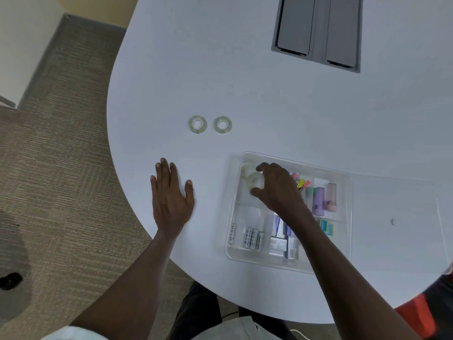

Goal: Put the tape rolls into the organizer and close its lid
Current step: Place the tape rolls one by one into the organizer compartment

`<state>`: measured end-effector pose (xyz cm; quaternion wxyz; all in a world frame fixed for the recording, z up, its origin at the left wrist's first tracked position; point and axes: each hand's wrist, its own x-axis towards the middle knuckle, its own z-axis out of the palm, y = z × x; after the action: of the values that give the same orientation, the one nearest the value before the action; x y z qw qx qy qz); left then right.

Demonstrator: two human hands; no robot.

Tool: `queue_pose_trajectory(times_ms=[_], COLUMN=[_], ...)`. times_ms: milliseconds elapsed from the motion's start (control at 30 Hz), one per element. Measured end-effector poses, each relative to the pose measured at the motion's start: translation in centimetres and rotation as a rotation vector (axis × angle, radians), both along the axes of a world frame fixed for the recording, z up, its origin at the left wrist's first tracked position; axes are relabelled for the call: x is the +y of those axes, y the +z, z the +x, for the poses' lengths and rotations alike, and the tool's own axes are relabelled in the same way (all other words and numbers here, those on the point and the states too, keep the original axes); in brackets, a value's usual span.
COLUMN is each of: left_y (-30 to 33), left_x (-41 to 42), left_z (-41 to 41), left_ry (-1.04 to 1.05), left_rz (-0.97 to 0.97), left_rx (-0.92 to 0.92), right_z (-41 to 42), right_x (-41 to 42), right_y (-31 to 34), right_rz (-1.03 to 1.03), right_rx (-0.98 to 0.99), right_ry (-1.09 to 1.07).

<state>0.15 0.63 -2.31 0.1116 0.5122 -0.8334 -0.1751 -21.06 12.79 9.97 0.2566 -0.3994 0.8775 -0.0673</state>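
Two clear tape rolls lie flat side by side on the white table, the left roll (197, 124) and the right roll (222, 124), beyond my hands. A clear plastic organizer (348, 182) sits open near the front edge, its transparent lid (397, 202) folded out flat to the right. My right hand (277, 190) reaches into the organizer's far left compartment and grips a clear tape roll (255, 180) between thumb and fingers. Another clear roll (247, 171) rests in that compartment just behind it. My left hand (170, 195) lies flat on the table, fingers spread, left of the organizer.
The organizer's other compartments hold batteries (250, 238), small boxes (279, 244), highlighters (302, 184) and pastel tubes (318, 201). A grey cable hatch (318, 30) is set into the table at the back. The table's curved edge drops to carpet on the left.
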Motion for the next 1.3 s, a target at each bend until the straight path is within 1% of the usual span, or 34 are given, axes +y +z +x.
queue_pose_trajectory(times_ms=[167,333,400,500,700,800,900,967,1033,1100,1200,1300], left_y=[0.5,0.8,0.9,1.0,1.0,1.1,1.0,0.9,0.9,0.9,0.9,0.8], left_x=[0.2,0.2,0.2,0.2,0.2,0.2,0.3,0.2,0.2,0.2,0.2,0.2], left_z=[-0.2,-0.2,-0.2,-0.3,-0.2,-0.2,-0.3,-0.3,-0.2,-0.2,-0.2,-0.2], left_ry=[0.004,0.003,0.003,0.004,0.005,0.006,0.006,0.006,0.007,0.008,0.011,0.015], left_rz=[0.010,0.018,0.016,0.027,0.028,0.024,0.021,0.021,0.025,0.028,0.032,0.042], left_rx=[-0.004,0.004,0.005,0.006,0.003,0.006,0.007,0.004,0.001,0.003,0.008,0.014], right_z=[0.4,0.6,0.6,0.5,0.0,-0.3,-0.5,-0.6,-0.8,-1.3,-2.2,-3.6], right_x=[-0.6,-0.8,-0.7,-0.4,-0.4,-1.1,-2.2,-3.3,-4.8,-6.6,-9.0,-11.1], right_y=[-1.2,-2.1,-2.2,-2.0,-1.3,-0.3,0.8,1.4,1.5,0.9,-0.9,-2.8], right_rz=[0.094,0.125,0.111,0.071,0.082,0.046,-0.051,-0.157,-0.241,-0.271,-0.246,-0.157], right_rx=[-0.063,-0.165,-0.178,-0.152,-0.150,-0.094,0.007,0.005,-0.021,-0.005,0.055,0.092], right_ry=[0.003,0.007,0.014,0.019,0.020,-0.024,-0.028,-0.023,0.010,0.070,0.174,0.255])
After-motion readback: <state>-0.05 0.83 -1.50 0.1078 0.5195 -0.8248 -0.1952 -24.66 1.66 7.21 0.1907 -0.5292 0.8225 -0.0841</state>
